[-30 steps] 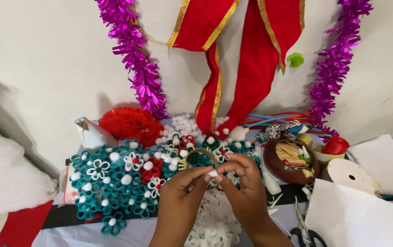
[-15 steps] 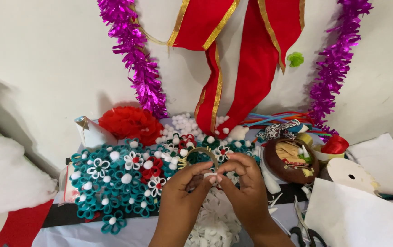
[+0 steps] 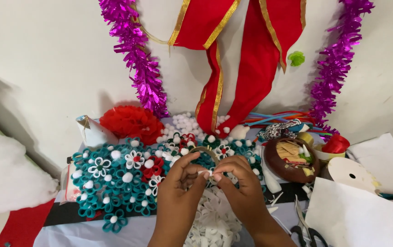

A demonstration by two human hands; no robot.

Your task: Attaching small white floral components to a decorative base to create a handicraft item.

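left hand point(image 3: 178, 183): pinching small white strip point(image 3: 207, 173), as half a second ago.
right hand point(image 3: 238, 180): pinching same strip, fingertips closer now.
surroundings: teal flowers point(image 3: 114, 178), white loops point(image 3: 215, 219) unmoved.

A cloth-covered table point(image 3: 68, 235) carries teal felt flowers point(image 3: 114, 183), white petals point(image 3: 215, 224), scissors point(image 3: 308, 235) and paper sheets point(image 3: 352, 219).

Bright, even daylight; soft shadows fall left on the wall point(image 3: 45, 68). Focus is sharp, with slight wide-angle stretch at the edges.
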